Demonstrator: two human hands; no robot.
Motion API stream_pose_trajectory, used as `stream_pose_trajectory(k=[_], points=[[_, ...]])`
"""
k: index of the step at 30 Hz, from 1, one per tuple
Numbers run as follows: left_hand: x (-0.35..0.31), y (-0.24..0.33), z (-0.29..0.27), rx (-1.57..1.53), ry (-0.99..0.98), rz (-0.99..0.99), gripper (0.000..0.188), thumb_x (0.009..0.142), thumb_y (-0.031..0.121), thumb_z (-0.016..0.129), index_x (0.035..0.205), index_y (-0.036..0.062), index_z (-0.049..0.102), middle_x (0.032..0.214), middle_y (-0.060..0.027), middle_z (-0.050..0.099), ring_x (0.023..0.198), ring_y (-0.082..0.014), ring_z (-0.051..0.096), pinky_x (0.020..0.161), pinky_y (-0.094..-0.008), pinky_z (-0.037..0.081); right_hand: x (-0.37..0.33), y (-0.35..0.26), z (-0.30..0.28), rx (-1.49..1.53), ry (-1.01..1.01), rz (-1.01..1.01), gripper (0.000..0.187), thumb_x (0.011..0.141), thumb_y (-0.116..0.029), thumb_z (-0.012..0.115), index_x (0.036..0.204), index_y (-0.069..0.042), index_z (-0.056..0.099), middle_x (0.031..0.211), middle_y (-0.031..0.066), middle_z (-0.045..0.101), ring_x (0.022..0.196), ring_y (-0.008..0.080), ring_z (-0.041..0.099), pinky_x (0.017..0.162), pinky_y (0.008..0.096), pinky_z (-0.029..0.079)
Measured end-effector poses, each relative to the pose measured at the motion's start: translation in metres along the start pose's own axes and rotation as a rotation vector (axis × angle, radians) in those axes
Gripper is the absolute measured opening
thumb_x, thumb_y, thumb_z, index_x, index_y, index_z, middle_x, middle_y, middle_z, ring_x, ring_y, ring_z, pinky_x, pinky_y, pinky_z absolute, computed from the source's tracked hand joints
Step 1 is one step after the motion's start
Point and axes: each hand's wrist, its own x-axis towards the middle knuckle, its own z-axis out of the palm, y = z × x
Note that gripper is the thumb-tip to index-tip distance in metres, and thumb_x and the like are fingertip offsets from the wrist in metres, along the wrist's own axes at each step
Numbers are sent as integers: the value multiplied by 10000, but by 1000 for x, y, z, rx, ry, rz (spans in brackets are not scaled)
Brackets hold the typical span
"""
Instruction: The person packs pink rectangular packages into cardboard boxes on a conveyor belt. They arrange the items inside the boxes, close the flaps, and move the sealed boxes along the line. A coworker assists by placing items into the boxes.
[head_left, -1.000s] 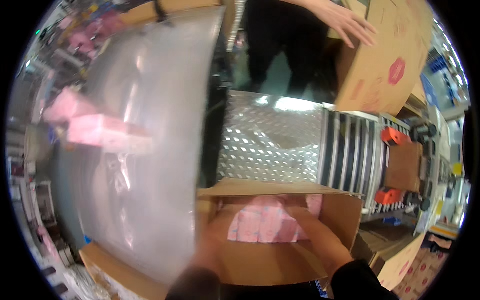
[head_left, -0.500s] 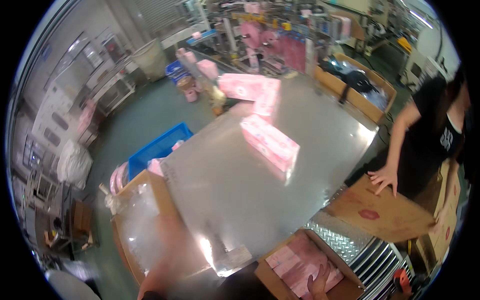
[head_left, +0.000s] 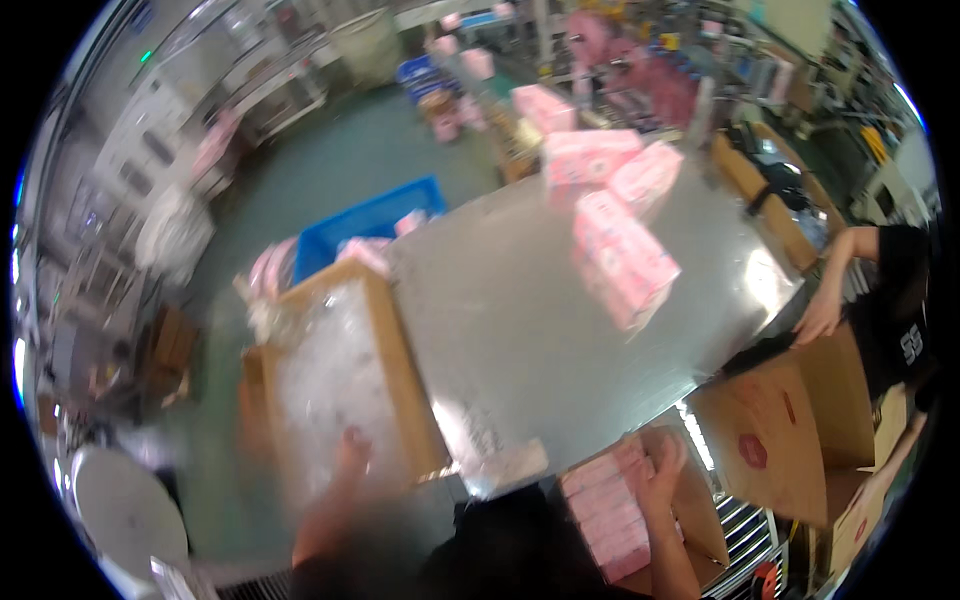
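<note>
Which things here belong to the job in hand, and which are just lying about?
Likely in use:
clear plastic near the left hand
carton of pink packs at the right hand
loose pink packs on the metal table

Apparently lying about:
white sack
pale bin

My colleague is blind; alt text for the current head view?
A person's right hand is at an open carton of pink packs, the blurred left hand over a box of clear plastic. More packs sit on a metal table; a co-worker is beside another carton.
</note>
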Motion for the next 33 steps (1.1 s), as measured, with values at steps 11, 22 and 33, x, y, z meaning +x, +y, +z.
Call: stream_pose_trajectory(k=[11,22,33], points=[[-111,179,-77,-1148,-266,411,270,925,-46,538,1160,65,463,986,-146,675,830,-218,694,674,-322,571,-115,11,-35,421,1,147,625,814,26,568,1408,19,376,1448,150,336,1271,289,454,1056,397,399],[-354,314,84,-899,-1420,531,388,906,42,674,1246,19,490,1048,-154,686,903,-187,679,730,-327,586,-103,-92,-127,917,64,-145,426,857,-46,718,1242,-5,539,1142,135,639,1055,226,623,927,358,500],[-381,281,156,-375,-1409,470,436,959,74,603,1357,-27,459,1073,-188,695,875,-213,699,749,-332,569,-184,-18,-125,1715,596,508,224,991,-146,570,1198,-65,542,1095,72,611,1085,217,619,900,435,542]])
